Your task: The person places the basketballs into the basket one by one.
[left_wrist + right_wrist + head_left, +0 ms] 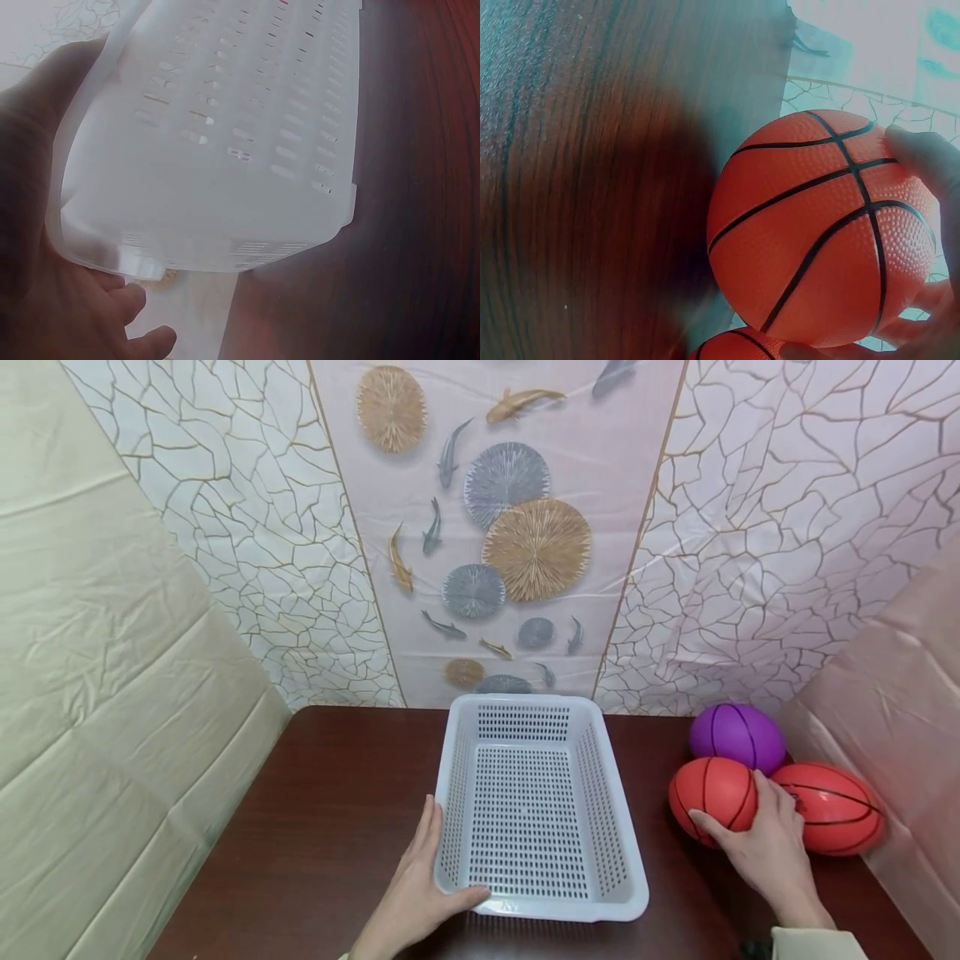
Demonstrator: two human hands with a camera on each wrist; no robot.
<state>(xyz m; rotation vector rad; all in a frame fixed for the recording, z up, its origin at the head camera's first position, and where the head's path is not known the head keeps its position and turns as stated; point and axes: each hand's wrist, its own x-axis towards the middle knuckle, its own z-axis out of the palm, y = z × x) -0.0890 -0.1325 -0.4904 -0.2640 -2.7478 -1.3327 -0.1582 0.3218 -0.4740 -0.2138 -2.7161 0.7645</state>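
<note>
Left hand [414,883] is resting spread around near left corner of basket [558,908]. Right hand [770,852] is pinching left red ball [708,797], right of basket. Ball probably being light, springy; pebbled surface giving grip. Best hold: across widest part.

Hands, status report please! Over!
Left hand touching white basket, near-left corner. Right hand gripping leftmost red ball. Purple ball, other red ball close beside it.

Head view, right: I see only part of the purple ball [735,733] behind the front red ball [708,797] | bottom right: dark thing [756,950] by the sleeve [816,945], I can't tell what | left wrist view, top: basket [217,172] cut off | right wrist view, bottom: other red ball [733,347] cut off
</note>
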